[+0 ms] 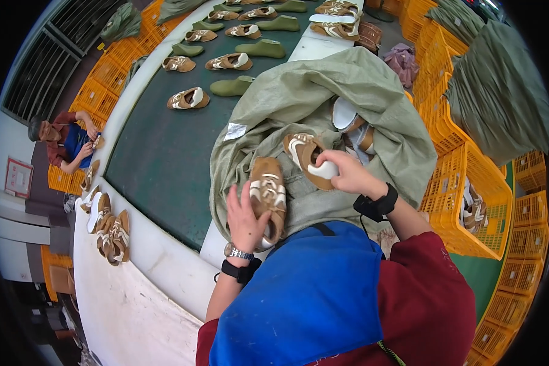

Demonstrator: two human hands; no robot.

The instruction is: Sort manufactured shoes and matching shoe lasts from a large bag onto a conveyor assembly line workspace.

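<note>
At the centre of the frame, the right hand (349,175) is clamping the heel of a brown-and-white shoe (302,152) above the green sack (280,91). Just to its left, the left hand (245,218) is touching a second shoe (266,183); whether it is gripping, I cannot tell. The present step seems to be handling this pair; the next move is probably calling for steady hold on both.

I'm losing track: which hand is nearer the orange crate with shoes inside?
Right. The right hand, gripping a shoe, is left of the crate; the left hand, touching another shoe, is farther left.
</note>
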